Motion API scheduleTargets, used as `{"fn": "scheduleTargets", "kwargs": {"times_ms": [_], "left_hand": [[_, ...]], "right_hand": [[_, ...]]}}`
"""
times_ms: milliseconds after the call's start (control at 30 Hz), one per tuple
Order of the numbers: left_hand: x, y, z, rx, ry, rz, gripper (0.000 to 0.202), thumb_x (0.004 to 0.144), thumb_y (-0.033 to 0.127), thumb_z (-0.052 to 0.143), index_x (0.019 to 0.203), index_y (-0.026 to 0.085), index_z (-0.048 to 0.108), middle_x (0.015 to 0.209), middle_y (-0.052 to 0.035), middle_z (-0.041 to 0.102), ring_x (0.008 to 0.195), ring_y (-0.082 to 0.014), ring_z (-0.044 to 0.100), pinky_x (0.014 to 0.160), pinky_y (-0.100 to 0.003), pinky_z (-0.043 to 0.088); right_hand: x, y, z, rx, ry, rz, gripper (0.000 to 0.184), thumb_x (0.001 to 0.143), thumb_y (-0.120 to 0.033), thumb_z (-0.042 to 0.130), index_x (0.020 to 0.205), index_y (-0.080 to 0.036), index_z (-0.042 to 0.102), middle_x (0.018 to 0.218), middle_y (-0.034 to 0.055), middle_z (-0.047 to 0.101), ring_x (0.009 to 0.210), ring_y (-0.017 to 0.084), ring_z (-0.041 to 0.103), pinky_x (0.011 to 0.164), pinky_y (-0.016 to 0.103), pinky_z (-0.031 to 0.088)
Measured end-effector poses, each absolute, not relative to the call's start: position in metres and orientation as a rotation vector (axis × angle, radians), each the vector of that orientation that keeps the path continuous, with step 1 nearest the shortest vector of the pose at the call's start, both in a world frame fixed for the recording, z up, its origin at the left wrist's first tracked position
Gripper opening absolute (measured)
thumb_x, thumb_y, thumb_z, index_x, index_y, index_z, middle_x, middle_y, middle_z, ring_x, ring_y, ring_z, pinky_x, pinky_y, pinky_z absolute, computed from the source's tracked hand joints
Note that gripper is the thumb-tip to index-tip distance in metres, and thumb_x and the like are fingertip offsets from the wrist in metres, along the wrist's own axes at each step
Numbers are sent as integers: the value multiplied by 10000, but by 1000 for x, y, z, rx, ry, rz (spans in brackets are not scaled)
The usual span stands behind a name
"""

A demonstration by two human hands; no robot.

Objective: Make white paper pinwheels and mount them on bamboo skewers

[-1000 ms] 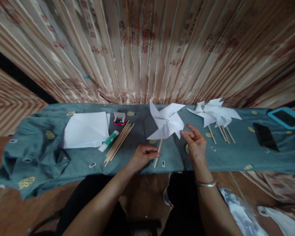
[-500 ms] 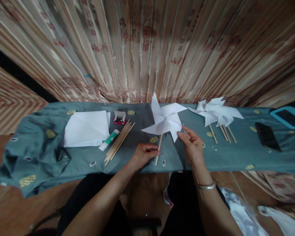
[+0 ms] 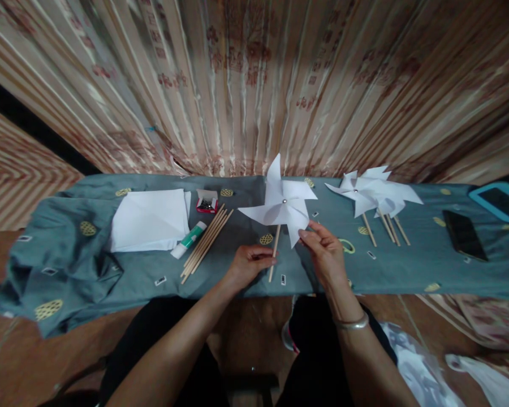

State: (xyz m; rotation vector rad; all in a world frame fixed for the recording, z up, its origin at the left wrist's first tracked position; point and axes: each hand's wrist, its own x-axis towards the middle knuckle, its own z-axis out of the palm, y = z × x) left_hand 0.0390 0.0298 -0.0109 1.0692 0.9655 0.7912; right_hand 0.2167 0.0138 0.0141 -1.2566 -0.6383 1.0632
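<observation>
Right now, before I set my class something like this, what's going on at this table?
A person has both hands at one white paper pinwheel. The left hand holds its wooden stick; the right hand has its fingertips at a lower blade. More pinwheels lie to the right. To the left are loose sticks, a glue stick, a small open box and stacked white paper.

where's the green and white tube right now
In the head view, the tube lies left of the left hand, between the paper stack and the wooden sticks.
</observation>
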Motion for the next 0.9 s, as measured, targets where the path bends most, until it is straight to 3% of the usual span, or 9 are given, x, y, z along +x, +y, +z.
{"fn": "scheduleTargets", "kwargs": {"times_ms": [567,733,900], "left_hand": [[41,29,-17,1121,944,804,206,598,276,791,771,162,783,787,-44,757,734,-180,668,739,-283,521],[42,28,-18,1097,922,809,242,581,308,800,775,164,786,801,-47,762,734,-179,666,752,-286,518],[42,30,-18,1111,933,819,213,604,276,787,785,164,785,791,-46,761,734,-183,668,761,-295,515]], "right_hand": [[199,12,16,-1226,-739,1151,376,592,-350,847,923,-239,709,641,-58,681,612,108,599,646,244,477],[193,12,16,-1244,-823,1143,346,628,-398,829,906,-242,697,589,-72,640,558,99,557,587,231,453],[191,8,13,-1310,-968,1056,367,646,-409,820,936,-241,672,663,-56,675,626,130,606,675,271,481]]}}
